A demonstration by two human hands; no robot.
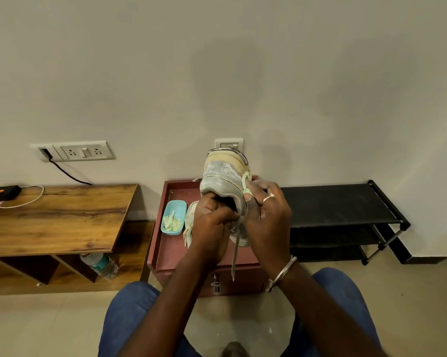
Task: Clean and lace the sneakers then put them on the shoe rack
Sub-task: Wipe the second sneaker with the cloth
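Over the red bench, the person holds one sneaker up in both hands, sole towards the wall and opening towards them. Their left hand has its fingers curled into the opening, gripping the shoe by its collar. The right hand, with a ring on one finger and a bangle on the wrist, pinches a pale green lace against the side of the shoe. A grey lace end hangs straight down from the sneaker, across the bench's front edge.

On the red bench, left of the raised shoe, lies the second sneaker, mostly hidden behind the left hand. Just beside it, further left, sits a blue tub with pale scraps inside.

Right of the red bench, against the wall, stands the black shoe rack. Left of the red bench is a wooden bench, with a water bottle lying in the compartment beneath its top. On the wall above that is a socket panel with a black cable plugged in.
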